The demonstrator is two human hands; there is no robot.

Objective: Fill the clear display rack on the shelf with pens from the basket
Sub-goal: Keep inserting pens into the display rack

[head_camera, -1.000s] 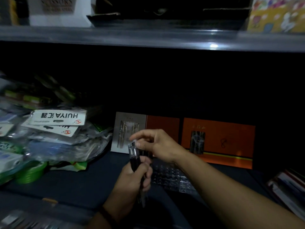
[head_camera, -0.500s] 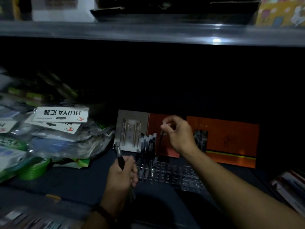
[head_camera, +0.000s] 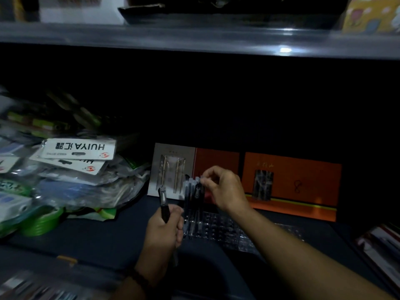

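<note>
- Lower centre: the left hand [head_camera: 163, 232] has its fingers curled around a slim black pen [head_camera: 162, 202], which stands upright.
- The right hand [head_camera: 226, 189] pinches the top of a second pen [head_camera: 197, 191].
- That pen stands in the clear dimpled plastic rack [head_camera: 218, 226] on the dark shelf [head_camera: 97, 234].

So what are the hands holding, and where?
Left hand grips a black pen around its barrel; right hand pinches a second pen by its top, at the rack.
</note>
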